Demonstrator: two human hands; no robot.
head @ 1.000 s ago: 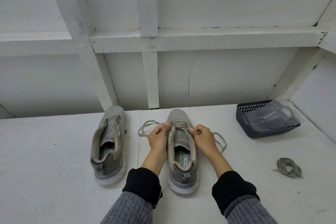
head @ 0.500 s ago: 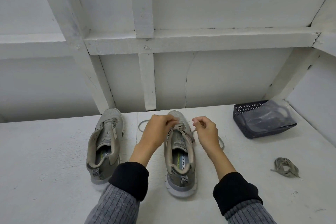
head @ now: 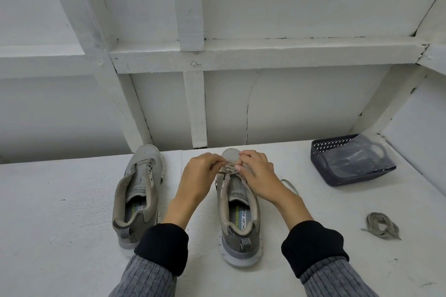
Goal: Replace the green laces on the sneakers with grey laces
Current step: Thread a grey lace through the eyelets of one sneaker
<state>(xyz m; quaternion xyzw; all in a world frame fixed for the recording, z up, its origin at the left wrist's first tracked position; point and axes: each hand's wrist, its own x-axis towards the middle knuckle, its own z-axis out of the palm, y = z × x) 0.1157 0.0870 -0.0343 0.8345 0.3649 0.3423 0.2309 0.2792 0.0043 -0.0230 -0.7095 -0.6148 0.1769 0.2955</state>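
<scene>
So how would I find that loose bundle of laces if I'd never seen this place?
Start at the white table and go to its right side, nearer you than the dark basket. The loose bundle of laces lies there alone, coiled and flat, touching neither sneaker.

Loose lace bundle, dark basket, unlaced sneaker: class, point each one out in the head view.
Loose lace bundle (head: 381, 225), head view, middle of the coil.
Dark basket (head: 324, 148), head view, perforated left wall.
Unlaced sneaker (head: 144, 154), head view, mesh toe.
</scene>
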